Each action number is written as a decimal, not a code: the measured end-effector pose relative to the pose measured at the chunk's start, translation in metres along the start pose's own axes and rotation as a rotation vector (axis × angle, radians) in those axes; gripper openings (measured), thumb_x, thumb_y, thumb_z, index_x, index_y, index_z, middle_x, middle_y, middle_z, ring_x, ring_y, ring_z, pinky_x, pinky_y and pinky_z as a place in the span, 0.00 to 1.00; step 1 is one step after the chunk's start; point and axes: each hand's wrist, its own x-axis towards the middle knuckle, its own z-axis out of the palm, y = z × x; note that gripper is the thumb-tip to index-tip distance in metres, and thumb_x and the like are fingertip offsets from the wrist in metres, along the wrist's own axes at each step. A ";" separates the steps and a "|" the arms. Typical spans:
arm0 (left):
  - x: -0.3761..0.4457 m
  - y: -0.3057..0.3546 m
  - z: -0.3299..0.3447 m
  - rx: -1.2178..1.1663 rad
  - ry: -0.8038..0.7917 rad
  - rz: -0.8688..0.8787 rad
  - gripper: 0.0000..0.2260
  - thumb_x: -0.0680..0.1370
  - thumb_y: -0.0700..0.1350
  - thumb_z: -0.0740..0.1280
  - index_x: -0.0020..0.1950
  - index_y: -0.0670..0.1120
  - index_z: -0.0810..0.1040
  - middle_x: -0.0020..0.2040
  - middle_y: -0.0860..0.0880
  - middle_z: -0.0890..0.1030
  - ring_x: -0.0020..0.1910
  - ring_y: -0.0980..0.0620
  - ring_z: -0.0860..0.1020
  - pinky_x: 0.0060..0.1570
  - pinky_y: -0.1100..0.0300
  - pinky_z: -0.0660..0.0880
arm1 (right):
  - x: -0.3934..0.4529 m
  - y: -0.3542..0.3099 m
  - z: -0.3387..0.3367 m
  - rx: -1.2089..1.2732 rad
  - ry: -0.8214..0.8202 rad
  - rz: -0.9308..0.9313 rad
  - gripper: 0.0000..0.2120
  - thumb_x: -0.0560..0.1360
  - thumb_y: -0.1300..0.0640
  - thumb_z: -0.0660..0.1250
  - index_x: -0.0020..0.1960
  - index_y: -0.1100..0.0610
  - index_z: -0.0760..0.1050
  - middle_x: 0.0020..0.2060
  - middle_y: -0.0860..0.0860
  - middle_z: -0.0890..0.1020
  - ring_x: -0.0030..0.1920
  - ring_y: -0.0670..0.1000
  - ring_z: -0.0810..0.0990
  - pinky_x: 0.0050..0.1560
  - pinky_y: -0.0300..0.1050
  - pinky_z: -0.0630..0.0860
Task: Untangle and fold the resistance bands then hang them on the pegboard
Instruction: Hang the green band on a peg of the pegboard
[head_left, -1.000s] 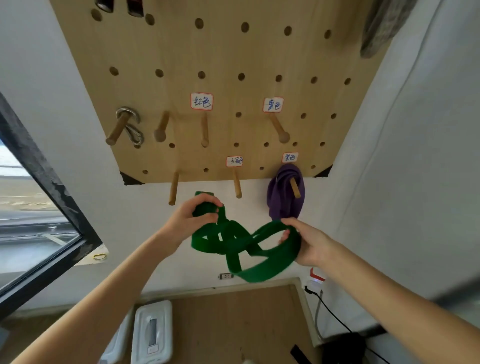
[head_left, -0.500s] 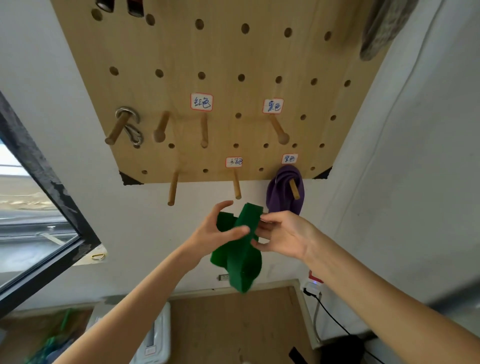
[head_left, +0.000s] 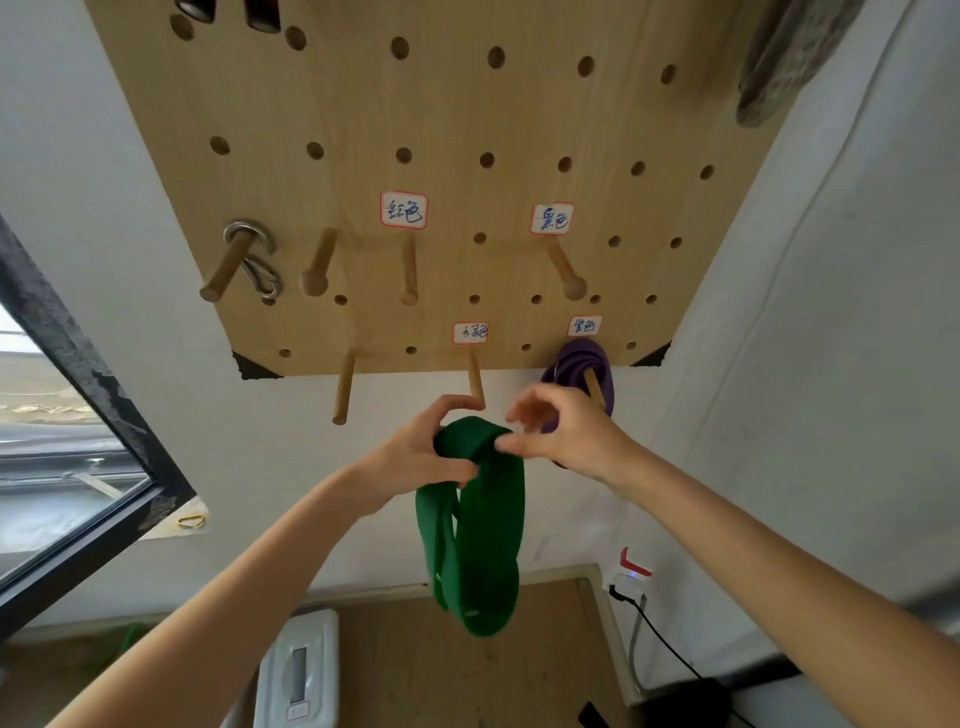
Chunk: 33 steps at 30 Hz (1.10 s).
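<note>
Head view: just below the wooden pegboard (head_left: 447, 119), the left hand (head_left: 423, 452) has its grip curled round the top of the folded green resistance band (head_left: 475, 525), which hangs down in loops. The right hand (head_left: 569, 436) touches that fold with its thumb, fingers loosely spread. A purple band (head_left: 584, 361) hangs on a peg at the pegboard's lower right corner.
</note>
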 end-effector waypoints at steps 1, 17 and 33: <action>0.000 0.004 -0.003 -0.003 -0.054 0.001 0.28 0.71 0.33 0.68 0.66 0.52 0.65 0.49 0.42 0.80 0.40 0.54 0.81 0.43 0.62 0.78 | 0.004 -0.002 0.000 -0.106 -0.084 -0.050 0.22 0.66 0.52 0.76 0.57 0.51 0.71 0.51 0.46 0.74 0.53 0.44 0.74 0.50 0.34 0.73; 0.052 0.005 -0.016 0.630 0.053 0.068 0.32 0.67 0.41 0.72 0.66 0.49 0.60 0.43 0.50 0.77 0.40 0.51 0.77 0.37 0.65 0.75 | 0.043 0.040 0.010 -0.316 0.204 -0.227 0.12 0.70 0.61 0.67 0.53 0.59 0.74 0.42 0.52 0.79 0.43 0.53 0.78 0.45 0.53 0.77; 0.130 -0.030 -0.054 0.365 0.160 -0.019 0.20 0.73 0.36 0.69 0.63 0.43 0.70 0.59 0.46 0.75 0.58 0.52 0.71 0.57 0.63 0.69 | 0.147 0.075 -0.015 -0.083 -0.261 -0.022 0.28 0.70 0.55 0.73 0.67 0.54 0.67 0.60 0.46 0.74 0.62 0.46 0.71 0.60 0.42 0.67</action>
